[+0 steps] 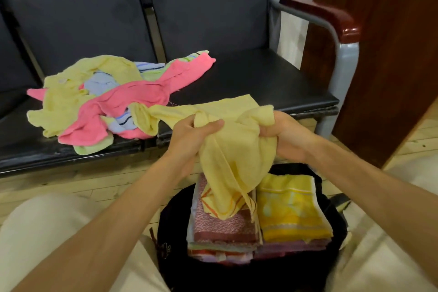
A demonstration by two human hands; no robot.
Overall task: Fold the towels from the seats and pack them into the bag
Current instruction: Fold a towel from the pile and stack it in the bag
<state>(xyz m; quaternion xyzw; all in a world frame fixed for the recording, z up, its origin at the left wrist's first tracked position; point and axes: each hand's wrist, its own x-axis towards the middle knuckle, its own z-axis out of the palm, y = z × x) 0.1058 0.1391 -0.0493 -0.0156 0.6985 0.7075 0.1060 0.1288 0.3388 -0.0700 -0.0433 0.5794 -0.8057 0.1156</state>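
Observation:
A pale yellow towel (234,149) hangs crumpled between my hands above the bag. My left hand (192,135) grips its upper left part, and my right hand (286,133) grips its upper right edge. One end of it trails left onto the seat. Below, a black bag (175,256) stands open on the floor between my knees. It holds two stacks of folded towels, a pink-maroon one (222,225) on the left and a bright yellow one (289,208) on the right. A loose pile of towels (99,99), pink, yellow, blue and green, lies on the black seats (260,78).
The bench has dark padded backrests and a metal frame with a dark red armrest (327,16) on the right. A brown wooden panel (384,50) stands right of the bench. The floor is light wood. My knees in light trousers flank the bag.

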